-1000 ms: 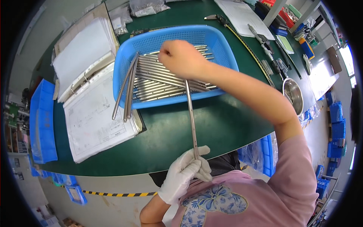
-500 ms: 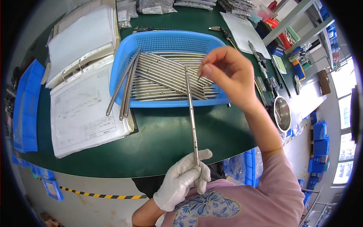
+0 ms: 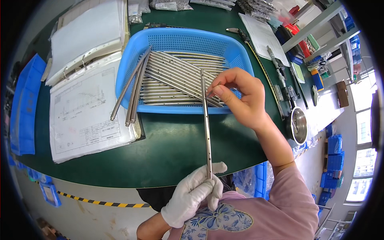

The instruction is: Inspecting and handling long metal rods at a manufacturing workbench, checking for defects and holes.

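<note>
My left hand [image 3: 193, 193], in a white glove, is closed round the lower end of a slim metal rod [image 3: 207, 136] with small holes along its length. The rod points away from me, its far end over the basket. My bare right hand [image 3: 240, 96] pinches a small thin pin [image 3: 210, 93] between thumb and forefinger. The pin's tip is at the rod's side, near the far end; whether it sits in a hole I cannot make out. Behind, a blue perforated basket [image 3: 168, 109] holds many similar metal rods [image 3: 180, 76], some leaning over its left edge.
Left of the basket lies an open ring binder with drawings [image 3: 86, 116], beside a blue bin [image 3: 28, 106]. To the right are a caliper [image 3: 243, 35], a micrometer [image 3: 276, 62] and a steel bowl [image 3: 298, 126]. Bags of small parts [image 3: 172, 5] line the back.
My right hand has come down and nearer, bringing the pin from beyond the rod to its side. The left hand still holds the rod in nearly the same place.
</note>
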Available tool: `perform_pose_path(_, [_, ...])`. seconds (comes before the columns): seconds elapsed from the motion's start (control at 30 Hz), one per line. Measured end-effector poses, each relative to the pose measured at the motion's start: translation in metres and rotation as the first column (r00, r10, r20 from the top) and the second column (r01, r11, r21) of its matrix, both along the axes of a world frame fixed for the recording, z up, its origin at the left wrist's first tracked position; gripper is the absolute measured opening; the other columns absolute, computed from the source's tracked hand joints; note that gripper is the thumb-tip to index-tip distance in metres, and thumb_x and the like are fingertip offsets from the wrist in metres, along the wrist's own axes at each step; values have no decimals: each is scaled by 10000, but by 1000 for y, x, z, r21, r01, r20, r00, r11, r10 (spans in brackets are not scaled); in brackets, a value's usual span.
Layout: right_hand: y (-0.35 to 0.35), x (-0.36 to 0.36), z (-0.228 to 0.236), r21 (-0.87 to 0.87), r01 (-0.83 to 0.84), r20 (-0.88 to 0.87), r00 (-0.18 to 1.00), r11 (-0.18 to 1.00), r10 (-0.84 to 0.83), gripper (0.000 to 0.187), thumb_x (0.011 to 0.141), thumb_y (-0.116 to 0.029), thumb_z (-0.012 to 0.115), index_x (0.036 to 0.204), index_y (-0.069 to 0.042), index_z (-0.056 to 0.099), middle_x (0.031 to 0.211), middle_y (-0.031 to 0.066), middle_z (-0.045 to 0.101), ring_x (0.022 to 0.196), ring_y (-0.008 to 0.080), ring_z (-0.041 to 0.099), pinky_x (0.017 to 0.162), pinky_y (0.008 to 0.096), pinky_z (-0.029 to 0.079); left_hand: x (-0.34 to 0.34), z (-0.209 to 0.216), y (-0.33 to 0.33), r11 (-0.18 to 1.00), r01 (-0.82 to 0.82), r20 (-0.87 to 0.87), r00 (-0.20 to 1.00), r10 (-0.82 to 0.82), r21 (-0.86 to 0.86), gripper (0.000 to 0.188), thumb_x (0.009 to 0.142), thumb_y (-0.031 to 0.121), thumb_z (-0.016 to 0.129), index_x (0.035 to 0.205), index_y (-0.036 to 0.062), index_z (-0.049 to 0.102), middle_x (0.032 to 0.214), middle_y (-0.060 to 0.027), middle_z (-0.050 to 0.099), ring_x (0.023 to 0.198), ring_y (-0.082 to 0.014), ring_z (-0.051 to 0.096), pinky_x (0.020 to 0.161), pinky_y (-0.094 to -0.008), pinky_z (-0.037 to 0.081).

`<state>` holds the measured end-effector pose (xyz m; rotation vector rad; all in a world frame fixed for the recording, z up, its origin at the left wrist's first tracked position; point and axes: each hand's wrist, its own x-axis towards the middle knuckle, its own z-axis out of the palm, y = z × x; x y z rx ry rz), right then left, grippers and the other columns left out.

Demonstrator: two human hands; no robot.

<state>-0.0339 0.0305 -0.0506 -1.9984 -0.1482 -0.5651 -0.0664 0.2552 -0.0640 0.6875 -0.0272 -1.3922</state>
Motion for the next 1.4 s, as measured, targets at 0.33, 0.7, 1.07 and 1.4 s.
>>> perform_pose_path(0.33, [0, 4, 6, -383, 54, 189, 982, 922, 21, 92, 735, 45, 607, 813, -2, 595, 704, 102, 596, 603, 227, 586, 531, 293, 458, -3, 0, -2, 999, 28, 50, 998, -30, 45, 301, 971, 107, 351, 1248, -5, 382, 779, -20, 492, 614, -61, 474, 593, -200, 431])
perform_pose_path(0.7, [-3, 5, 6, -380, -10, 184, 979, 925, 87, 83, 728, 16, 622, 798, -20, 597, 661, 84, 552, 562, 236, 540, 505, 319, 421, -6, 4, -5, 996, -34, 69, 997, 28, 87, 275, 950, 139, 398, 1171, -16, 449, 734, -43, 507, 543, -103, 494, 535, -212, 425])
perform_pose_path(1.07, [-9, 9, 6, -504, 50, 258, 962, 862, 95, 93, 678, 10, 641, 752, -21, 595, 611, 77, 518, 507, 248, 500, 451, 331, 385, -2, 8, -4, 997, -14, 71, 997, 8, 78, 261, 949, 117, 376, 1161, -21, 438, 703, -35, 475, 516, -97, 459, 509, -207, 401])
perform_pose_path(1.4, [-4, 5, 7, -516, 68, 223, 973, 854, 57, 79, 694, 17, 629, 748, -19, 584, 612, 87, 523, 505, 250, 514, 453, 336, 396, -2, 10, -2, 998, 19, 46, 999, -22, 65, 270, 967, 97, 319, 1198, -4, 414, 727, -16, 465, 544, -66, 419, 534, -191, 358])
